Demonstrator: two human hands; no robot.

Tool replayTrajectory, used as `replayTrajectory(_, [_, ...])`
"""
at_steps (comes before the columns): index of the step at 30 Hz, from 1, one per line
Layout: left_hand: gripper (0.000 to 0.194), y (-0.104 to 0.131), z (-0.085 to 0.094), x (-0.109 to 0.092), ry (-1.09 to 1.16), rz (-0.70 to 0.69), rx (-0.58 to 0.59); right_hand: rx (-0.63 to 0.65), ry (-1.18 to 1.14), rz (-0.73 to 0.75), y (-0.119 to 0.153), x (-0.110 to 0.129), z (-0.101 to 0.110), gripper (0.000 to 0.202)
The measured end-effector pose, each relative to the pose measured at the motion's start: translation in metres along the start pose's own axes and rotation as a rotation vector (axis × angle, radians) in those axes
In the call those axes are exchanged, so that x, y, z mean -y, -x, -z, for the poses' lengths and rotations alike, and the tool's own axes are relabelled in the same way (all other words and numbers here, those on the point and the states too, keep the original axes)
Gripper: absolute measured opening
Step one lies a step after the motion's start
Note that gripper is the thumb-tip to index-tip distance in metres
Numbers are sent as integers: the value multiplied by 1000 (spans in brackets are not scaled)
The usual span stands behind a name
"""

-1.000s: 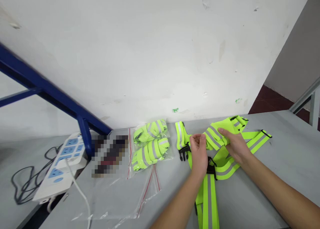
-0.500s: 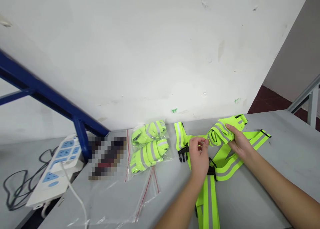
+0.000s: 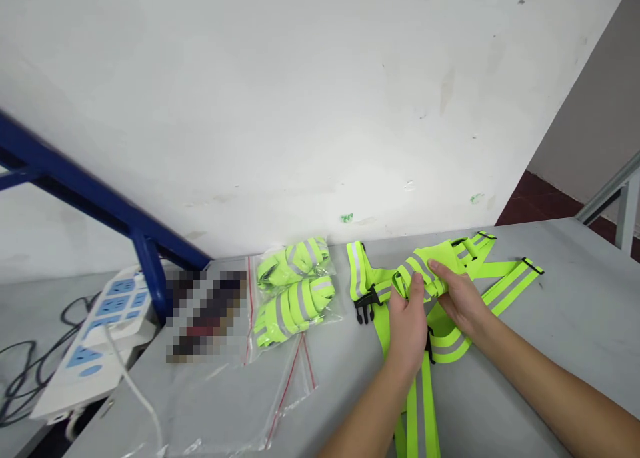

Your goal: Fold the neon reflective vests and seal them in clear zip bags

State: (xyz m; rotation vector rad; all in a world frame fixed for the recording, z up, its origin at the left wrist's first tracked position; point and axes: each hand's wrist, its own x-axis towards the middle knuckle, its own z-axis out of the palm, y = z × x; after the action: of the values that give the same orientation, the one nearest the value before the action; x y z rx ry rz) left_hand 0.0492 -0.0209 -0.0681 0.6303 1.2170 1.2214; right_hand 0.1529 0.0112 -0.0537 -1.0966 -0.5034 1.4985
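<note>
A rolled yellow-green reflective strap is held between both hands. My left hand grips its left end, thumb on top. My right hand is closed around its right part, with the thumb on the upper face. Under and around the hands, more of the reflective straps lie spread on the grey table. A black buckle rests left of my left hand, and another black buckle is partly hidden behind that hand. A black slider sits at a strap end on the right.
Two clear bags of rolled reflective straps lie left of the hands on the grey table. Flat clear bags are nearer. A power strip with cables, a blue metal frame and a blurred item are at the left. A white wall stands behind.
The rolled strap has moved left and down a little. My left hand has come up against it and now grips its left end; my right hand has shifted left with it. The view has moved slightly.
</note>
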Motion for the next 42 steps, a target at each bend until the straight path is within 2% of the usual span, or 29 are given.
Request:
replayTrajectory(4, [57,-10,6,-1,48,-8,2,27,37,-17,3,-6,-6,27])
replayTrajectory(9, [55,-13,0,-6,222,33,-2,-1,143,-44,-1,-11,-4,31])
replayTrajectory(12, [47,-14,-2,-9,307,115,12,-18,191,-19,-3,-14,-2,38])
replayTrajectory(16, [36,-15,0,-10,374,196,-3,13,303,177,-4,-14,-2,44])
replayTrajectory(18, [34,-15,0,-9,381,185,-32,-88,424,320,-4,-13,-2,60])
replayTrajectory(21, [35,-14,0,-11,371,154,-65,-280,640,615,-5,-13,0,88])
replayTrajectory(22, [35,-13,0,-12,367,153,-89,-279,714,708,-5,-14,1,89])
replayTrajectory(24, [37,-12,1,-15,362,134,-124,-195,852,809,-5,-14,4,80])
replayTrajectory(26, [44,-11,2,-17,368,78,-112,-130,945,792,-5,-12,6,66])
replayTrajectory(29, [52,-8,2,-20,371,10,-8,-146,908,635,-6,-8,11,49])
replayTrajectory(32, [59,-5,0,-20,352,28,31,-221,778,496,-9,-1,14,49])
replayTrajectory(34, [62,-4,-2,-20,343,49,32,-237,722,455,-11,5,15,49])
replayTrajectory(39, [62,-5,0,-18,330,54,26,-163,700,350,-16,17,20,40])
replayTrajectory(42, [63,-7,3,-13,291,50,-2,-125,729,338,-16,20,24,35])
